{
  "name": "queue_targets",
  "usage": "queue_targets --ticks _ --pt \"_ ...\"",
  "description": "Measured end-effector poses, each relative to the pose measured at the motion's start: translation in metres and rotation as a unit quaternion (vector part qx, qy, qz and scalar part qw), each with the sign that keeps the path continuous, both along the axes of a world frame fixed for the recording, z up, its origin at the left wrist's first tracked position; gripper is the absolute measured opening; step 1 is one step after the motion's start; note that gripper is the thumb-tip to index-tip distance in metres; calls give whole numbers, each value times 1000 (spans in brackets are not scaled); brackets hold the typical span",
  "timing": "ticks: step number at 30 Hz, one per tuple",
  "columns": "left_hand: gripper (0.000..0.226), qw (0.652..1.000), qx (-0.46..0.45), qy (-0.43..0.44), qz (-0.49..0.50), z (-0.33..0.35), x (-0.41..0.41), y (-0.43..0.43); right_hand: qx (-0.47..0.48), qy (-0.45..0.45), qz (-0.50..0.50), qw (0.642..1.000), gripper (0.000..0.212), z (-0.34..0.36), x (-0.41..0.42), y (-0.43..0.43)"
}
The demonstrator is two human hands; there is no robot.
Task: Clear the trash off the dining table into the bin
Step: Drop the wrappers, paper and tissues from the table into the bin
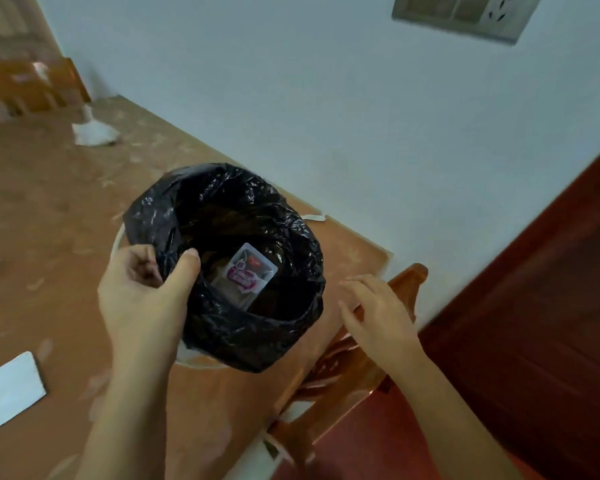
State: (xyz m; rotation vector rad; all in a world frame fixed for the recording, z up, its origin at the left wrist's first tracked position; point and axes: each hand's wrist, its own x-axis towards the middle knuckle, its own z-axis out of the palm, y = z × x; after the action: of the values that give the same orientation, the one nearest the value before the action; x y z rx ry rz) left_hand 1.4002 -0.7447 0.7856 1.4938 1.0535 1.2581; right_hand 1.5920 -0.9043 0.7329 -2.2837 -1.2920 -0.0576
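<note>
A white bin lined with a black plastic bag (257, 334) stands on the brown dining table (49, 237) near its right edge. Inside the bag lies a clear wrapper with a pink label (245, 277). My left hand (142, 292) grips the bag's near-left rim, thumb inside. My right hand (374, 306) hovers to the right of the bin with fingers spread and nothing in it. A crumpled white tissue (94, 131) lies far left on the table. A flat white paper square (13, 388) lies at the near left.
A wooden chair back (343, 358) stands under my right hand at the table's right edge. Another chair (25, 88) is at the far left. A pale wall runs behind the table, a dark red door (534, 306) to the right.
</note>
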Motion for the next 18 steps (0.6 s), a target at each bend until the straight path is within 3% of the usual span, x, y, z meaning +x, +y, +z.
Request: queue_targets --ticks 12,18 --pt "32 978 -2 36 204 -16 76 9 -12 58 193 979 25 -35 133 126" --pt "32 944 -26 75 319 -22 115 14 -53 86 204 974 27 -65 210 170"
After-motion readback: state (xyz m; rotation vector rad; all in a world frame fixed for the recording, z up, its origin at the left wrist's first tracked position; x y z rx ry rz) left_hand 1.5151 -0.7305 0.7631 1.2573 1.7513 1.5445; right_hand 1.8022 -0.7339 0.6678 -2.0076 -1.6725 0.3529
